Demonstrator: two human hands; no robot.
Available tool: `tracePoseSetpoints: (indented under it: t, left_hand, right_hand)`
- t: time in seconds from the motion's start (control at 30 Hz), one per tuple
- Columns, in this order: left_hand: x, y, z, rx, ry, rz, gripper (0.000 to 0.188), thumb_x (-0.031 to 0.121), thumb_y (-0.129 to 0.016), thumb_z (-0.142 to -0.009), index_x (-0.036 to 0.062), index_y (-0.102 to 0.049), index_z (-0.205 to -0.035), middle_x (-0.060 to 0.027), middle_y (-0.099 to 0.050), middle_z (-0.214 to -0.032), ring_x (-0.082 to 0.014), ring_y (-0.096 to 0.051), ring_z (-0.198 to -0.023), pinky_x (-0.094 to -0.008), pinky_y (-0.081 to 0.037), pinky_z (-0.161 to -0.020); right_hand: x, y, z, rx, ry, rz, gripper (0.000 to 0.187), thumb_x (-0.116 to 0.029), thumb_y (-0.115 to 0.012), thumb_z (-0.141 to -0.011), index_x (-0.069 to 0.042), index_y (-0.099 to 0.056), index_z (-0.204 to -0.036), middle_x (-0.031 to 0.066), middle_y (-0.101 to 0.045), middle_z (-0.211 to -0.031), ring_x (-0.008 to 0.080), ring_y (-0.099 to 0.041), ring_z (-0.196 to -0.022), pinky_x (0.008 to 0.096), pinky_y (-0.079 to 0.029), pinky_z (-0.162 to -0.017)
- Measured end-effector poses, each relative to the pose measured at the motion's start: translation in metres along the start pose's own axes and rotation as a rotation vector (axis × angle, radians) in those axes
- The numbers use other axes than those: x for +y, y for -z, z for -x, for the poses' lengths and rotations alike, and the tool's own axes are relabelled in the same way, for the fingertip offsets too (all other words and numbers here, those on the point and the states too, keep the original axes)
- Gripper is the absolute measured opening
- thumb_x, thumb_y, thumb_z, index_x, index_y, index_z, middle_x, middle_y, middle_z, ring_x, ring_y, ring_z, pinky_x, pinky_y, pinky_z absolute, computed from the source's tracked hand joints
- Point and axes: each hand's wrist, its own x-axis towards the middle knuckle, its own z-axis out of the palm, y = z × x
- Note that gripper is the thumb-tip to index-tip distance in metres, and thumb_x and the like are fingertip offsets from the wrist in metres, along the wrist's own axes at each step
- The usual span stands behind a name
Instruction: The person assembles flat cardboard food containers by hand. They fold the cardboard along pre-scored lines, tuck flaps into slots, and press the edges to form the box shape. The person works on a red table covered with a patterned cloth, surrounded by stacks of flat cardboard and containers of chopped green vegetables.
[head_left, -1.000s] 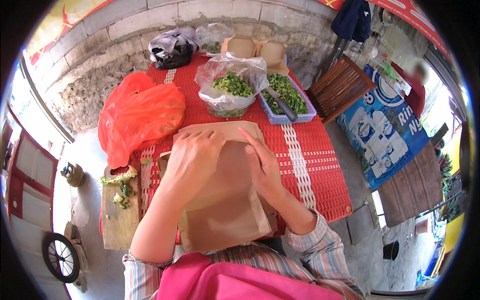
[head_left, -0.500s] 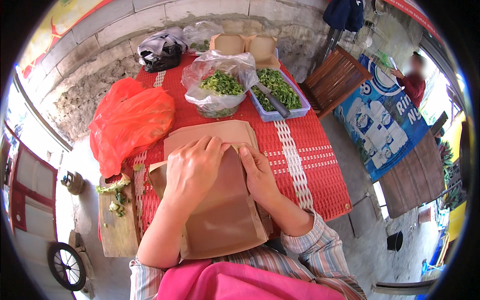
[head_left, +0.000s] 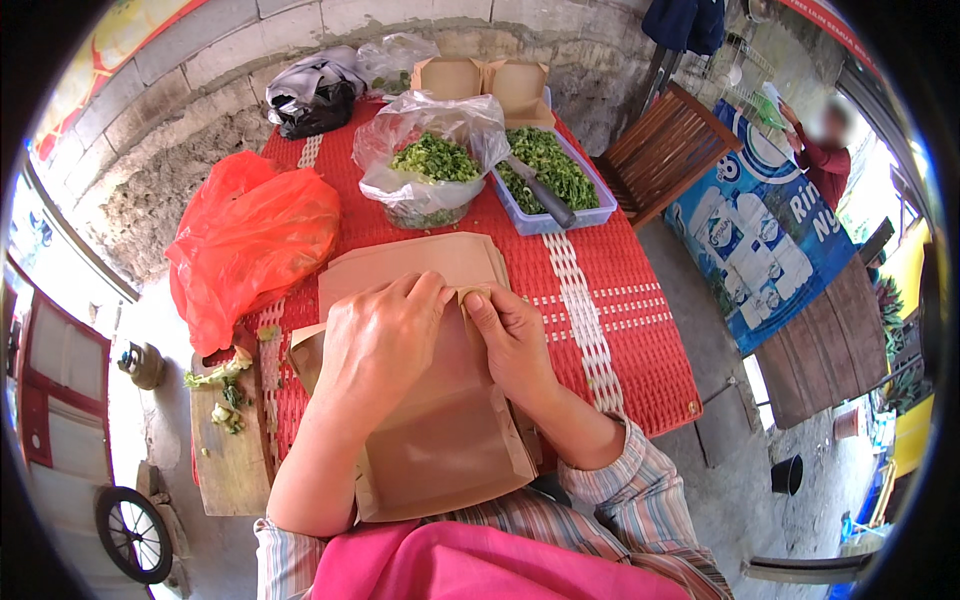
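The right hand's [head_left: 515, 345] fingers, straighter a second ago, now curl in beside the left hand [head_left: 385, 335]; this suggests joint work on one corner; the right grip pinches the cardboard box [head_left: 440, 450], near on the red surface [head_left: 645, 365]; the left touches it, closure hidden.

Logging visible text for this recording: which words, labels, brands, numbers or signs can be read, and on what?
Wording is not copied out here.
Blue sheet, right: large white lettering, legible; smaller pack labels too blurred.
Red banner, top right: small pale lettering, partly legible.
Brown cardboard box in front: no print visible.
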Motion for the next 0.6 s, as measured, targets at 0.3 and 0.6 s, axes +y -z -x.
tracePoseSetpoints:
  t: [0.3,0.6]
  left_hand:
    - [0.01,0.005,0.001,0.122,-0.065,0.009,0.012,0.01,-0.066,-0.085,0.0015,-0.062,-0.092,-0.0168,-0.062,-0.093,-0.0336,-0.061,-0.088,-0.0416,-0.049,-0.072]
    - [0.027,-0.012,0.027,0.095,0.239,0.342,0.012,0.009,-0.068,-0.086,-0.0026,-0.067,-0.089,-0.0166,-0.064,-0.078,-0.0347,-0.063,-0.069,-0.0409,-0.05,-0.063]
  right_hand:
    - [-0.005,0.005,0.002,-0.022,-0.163,-0.081,0.024,-0.021,-0.053,-0.103,0.0,-0.064,-0.1,-0.0058,-0.052,-0.078,0.0028,-0.043,-0.074,0.0204,-0.039,-0.065]
    - [0.0,0.001,0.003,-0.058,-0.05,-0.067,0.03,-0.025,-0.046,-0.106,0.0,-0.063,-0.107,-0.0016,-0.058,-0.085,0.0058,-0.049,-0.079,0.0222,-0.043,-0.07]
